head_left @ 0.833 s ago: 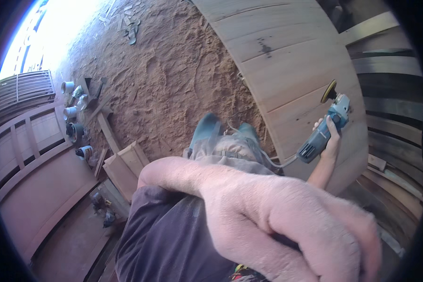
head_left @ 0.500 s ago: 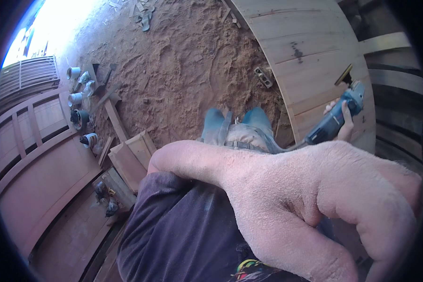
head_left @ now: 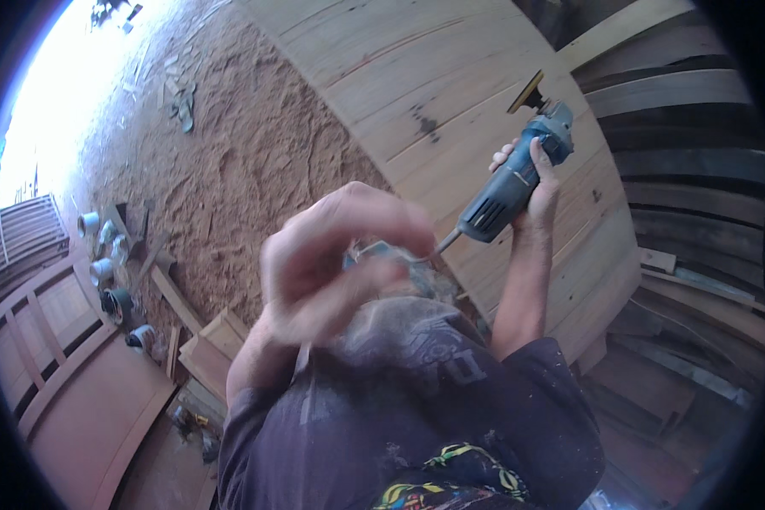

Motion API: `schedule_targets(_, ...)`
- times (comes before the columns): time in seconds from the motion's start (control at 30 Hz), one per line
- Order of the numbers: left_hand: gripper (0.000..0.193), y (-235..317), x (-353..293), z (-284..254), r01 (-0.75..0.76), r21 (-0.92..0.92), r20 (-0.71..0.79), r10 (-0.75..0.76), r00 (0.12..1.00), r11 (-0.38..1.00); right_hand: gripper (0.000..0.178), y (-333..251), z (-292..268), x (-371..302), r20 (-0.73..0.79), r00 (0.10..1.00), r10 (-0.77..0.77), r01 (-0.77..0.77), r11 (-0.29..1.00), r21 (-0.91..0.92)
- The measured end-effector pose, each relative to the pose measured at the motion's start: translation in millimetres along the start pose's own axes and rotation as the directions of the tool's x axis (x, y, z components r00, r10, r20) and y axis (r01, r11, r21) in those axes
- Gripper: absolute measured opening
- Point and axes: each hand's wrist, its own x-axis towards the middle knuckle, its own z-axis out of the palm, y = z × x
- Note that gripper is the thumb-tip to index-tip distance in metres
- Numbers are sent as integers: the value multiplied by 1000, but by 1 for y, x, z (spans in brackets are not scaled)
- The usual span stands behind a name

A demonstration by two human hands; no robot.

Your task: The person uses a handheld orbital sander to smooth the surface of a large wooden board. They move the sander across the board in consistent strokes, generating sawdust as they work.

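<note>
The left hand (head_left: 336, 259) is raised close to the camera and blurred, so its outline smears and its grip is hard to read: the fingers curl loosely inward toward the thumb, and whether they close on anything cannot be told. It hides part of the person's grey dusty trousers (head_left: 399, 306) and of the thin cord that trails from the tool. The person's dark purple shirt (head_left: 408, 425) fills the lower middle and is cut off by the bottom edge. The right hand (head_left: 531, 183) reaches up with its grip clamped around the body of a blue-grey angle grinder (head_left: 514, 178), fingers wrapped over the far side and thumb along the near side. Just beyond that grip, the grinder's head carries a flat tan sanding disc (head_left: 527, 87), seen edge-on and tilted; whether it touches the wood is unclear. Behind and under the right grip lies a large round panel of pale wooden planks (head_left: 416, 76), its upper part cut off by the frame. To the left of the left grip spreads a sawdust-covered floor (head_left: 229, 170), with small metal cans (head_left: 102, 255) and reddish wooden door panels (head_left: 68, 374) well apart from it.
</note>
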Motion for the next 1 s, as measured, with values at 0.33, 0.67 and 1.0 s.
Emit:
schedule_targets(0.33,29,-191,-92,-19,528,555,2,-636,772,642,42,-30,-23,60,-21,999,25,-27,992,-121)
schedule_targets(0.67,13,-186,-266,-207,541,834,-333,-679,654,112,37,-7,-6,32,81,990,116,41,313,-949)
schedule_targets(1.0,23,-158,-162,-205,591,757,-366,-569,737,279,56,78,52,-4,236,928,288,307,-236,-922)
